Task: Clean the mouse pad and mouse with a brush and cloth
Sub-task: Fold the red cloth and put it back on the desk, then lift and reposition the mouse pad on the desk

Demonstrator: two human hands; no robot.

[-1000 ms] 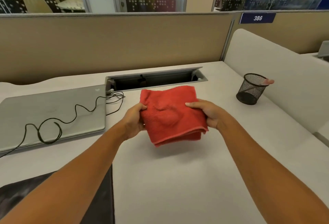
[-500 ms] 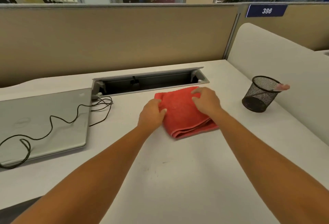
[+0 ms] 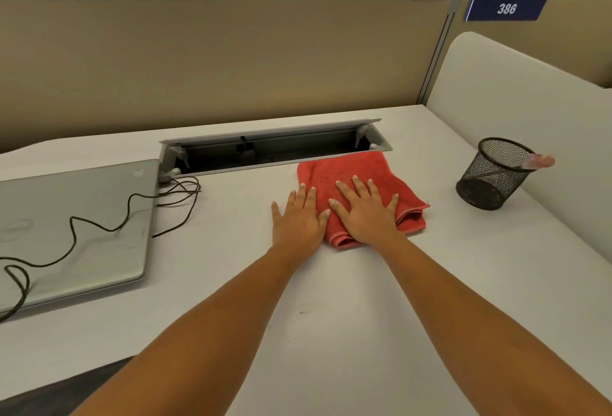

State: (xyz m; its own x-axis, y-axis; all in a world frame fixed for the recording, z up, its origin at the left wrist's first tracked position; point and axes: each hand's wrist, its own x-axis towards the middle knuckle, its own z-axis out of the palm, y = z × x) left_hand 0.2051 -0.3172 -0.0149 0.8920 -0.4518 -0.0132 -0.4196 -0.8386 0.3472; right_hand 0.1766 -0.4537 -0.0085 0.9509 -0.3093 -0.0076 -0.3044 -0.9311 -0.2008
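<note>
The folded red cloth (image 3: 385, 172) lies flat on the white tabletop (image 3: 331, 309), its far edge just beside the frame of the open cable hatch (image 3: 271, 151) and its folded layers showing at the near right corner. The right grip (image 3: 366, 215) is released and lies palm down on top of the cloth, fingers straight and spread, covering its near left part. The left grip (image 3: 298, 220) is also released and flat; most of it rests on the bare tabletop just left of the cloth, and its thumb side overlaps the cloth's left edge, touching the right grip's thumb. Neither grip is curled round anything. A closed grey laptop (image 3: 76, 227) sits well to the left with a black cable (image 3: 132, 197) looping over it, and a black mesh cup (image 3: 495, 174) stands well to the right. One second ago the cloth was held up off the tabletop, pinched at its two sides by both grips. Half a second ago it was already down near the hatch with the fingers curled on it. Now the fingers have straightened and both palms press flat.
</note>
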